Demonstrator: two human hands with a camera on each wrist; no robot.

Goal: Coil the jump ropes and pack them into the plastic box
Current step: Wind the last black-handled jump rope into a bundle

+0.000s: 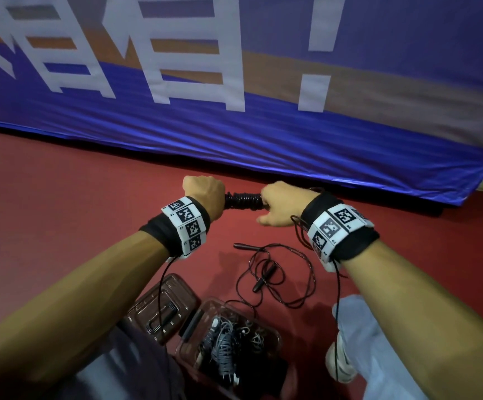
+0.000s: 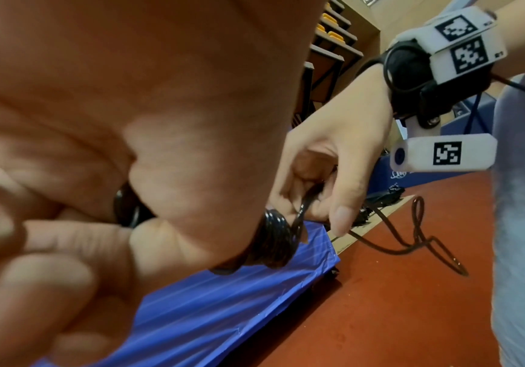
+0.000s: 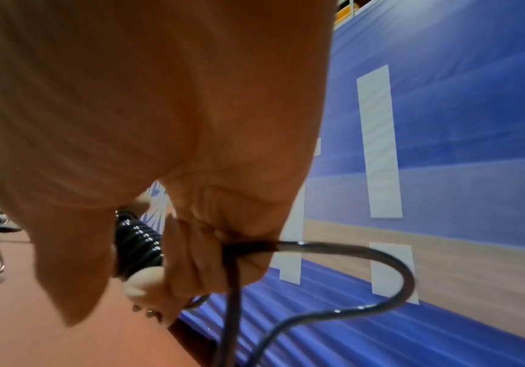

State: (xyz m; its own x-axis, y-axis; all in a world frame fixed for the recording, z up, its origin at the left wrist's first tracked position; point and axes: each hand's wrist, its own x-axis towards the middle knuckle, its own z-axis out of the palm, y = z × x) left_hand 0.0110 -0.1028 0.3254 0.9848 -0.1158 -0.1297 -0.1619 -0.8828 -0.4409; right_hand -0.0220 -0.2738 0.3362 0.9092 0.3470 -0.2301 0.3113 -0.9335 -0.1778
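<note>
A black jump rope (image 1: pixel 243 200) is wound in tight turns around its handles, held level between both hands above the red floor. My left hand (image 1: pixel 204 194) grips the left end of the bundle (image 2: pixel 274 243). My right hand (image 1: pixel 280 204) grips the right end (image 3: pixel 137 244), with the loose cord (image 3: pixel 349 248) running out from under its curled fingers and hanging past the wrist. A second black jump rope (image 1: pixel 266 272) lies loose on the floor below the hands. The clear plastic box (image 1: pixel 275 333) stands near my knees and holds several coiled ropes.
The box's lid (image 1: pixel 162 310) lies to the left of the box. A blue banner (image 1: pixel 263 116) with white lettering stands along the floor just beyond the hands. My knee and a white shoe (image 1: pixel 341 365) are at the lower right. Red floor (image 1: pixel 61 197) spreads to the left.
</note>
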